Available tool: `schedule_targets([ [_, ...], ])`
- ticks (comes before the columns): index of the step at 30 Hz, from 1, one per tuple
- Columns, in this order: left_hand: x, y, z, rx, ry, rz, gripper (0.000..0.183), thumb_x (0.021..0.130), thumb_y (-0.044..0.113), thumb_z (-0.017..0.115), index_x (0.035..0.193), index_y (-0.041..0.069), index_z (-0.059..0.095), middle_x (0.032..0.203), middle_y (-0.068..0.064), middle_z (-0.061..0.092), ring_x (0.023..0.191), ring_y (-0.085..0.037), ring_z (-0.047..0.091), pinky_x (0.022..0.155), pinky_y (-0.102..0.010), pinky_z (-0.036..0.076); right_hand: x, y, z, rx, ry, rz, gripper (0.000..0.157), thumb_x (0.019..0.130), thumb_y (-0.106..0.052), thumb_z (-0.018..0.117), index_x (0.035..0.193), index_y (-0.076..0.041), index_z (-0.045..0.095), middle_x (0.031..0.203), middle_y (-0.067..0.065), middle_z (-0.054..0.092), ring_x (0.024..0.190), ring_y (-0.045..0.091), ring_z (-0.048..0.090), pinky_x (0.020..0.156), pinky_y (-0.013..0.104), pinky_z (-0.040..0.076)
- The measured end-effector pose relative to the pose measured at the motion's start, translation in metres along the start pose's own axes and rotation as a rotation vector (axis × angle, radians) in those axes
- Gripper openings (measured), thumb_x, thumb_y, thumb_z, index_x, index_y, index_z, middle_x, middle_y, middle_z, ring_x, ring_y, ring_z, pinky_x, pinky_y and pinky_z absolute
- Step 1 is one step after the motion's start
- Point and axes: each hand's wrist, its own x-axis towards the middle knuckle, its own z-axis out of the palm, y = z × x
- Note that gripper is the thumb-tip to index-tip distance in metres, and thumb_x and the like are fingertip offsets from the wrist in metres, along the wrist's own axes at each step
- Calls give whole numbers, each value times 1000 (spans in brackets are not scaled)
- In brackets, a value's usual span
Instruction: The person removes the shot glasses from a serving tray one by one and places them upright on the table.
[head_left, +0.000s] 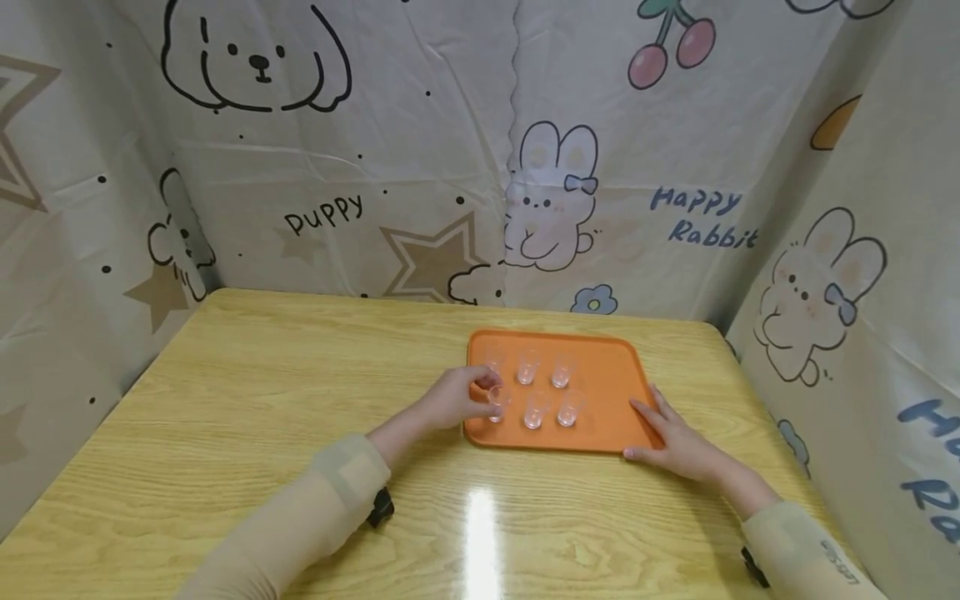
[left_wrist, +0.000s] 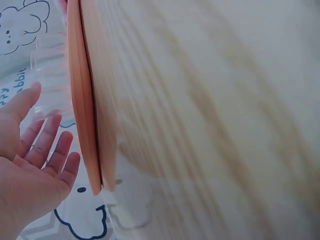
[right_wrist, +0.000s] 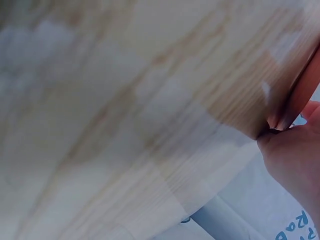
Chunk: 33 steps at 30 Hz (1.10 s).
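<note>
An orange tray [head_left: 600, 358] lies on the wooden table, with several small clear cups standing on its left and middle part in two rows. My left hand [head_left: 457, 398] reaches over the tray's left edge. Its thumb and fingers spread about the front-left cup [head_left: 496, 408]; in the left wrist view the left hand [left_wrist: 37, 155] looks loose, with a gap between thumb and fingers. Another cup [head_left: 493, 363] behind it is partly hidden by the fingers. My right hand [head_left: 678, 442] rests on the tray's front-right corner, fingers over the right rim and thumb at the front edge.
The wooden table [head_left: 300, 358] spreads around the tray, with its back edge a little behind it. A printed cloth [head_left: 420, 150] hangs behind the table and at both sides. A streak of light reflects off the table in front.
</note>
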Motion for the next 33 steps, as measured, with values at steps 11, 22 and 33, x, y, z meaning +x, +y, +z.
schedule_targets([
  [11,-6,3,-13,-17,-20,-11,37,72,27,74,104,12,60,97,4,57,95,-21,54,79,-32,44,2,3,4,14,10,-30,86,77,-49,62,142,-9,22,147,21,-7,127,51,10,92,65,23],
  [22,-8,4,-47,-40,84,-1,33,71,30,74,98,17,60,95,6,58,99,-19,52,89,-40,40,0,6,3,17,10,-14,87,77,-50,61,142,-10,21,147,20,-8,128,51,9,92,66,22],
  [33,6,-20,-79,-152,225,-155,35,74,31,72,103,18,58,104,0,56,106,-25,48,86,-38,41,-1,1,2,23,19,-28,85,77,-47,63,141,-8,22,146,22,-6,127,51,9,92,65,22],
])
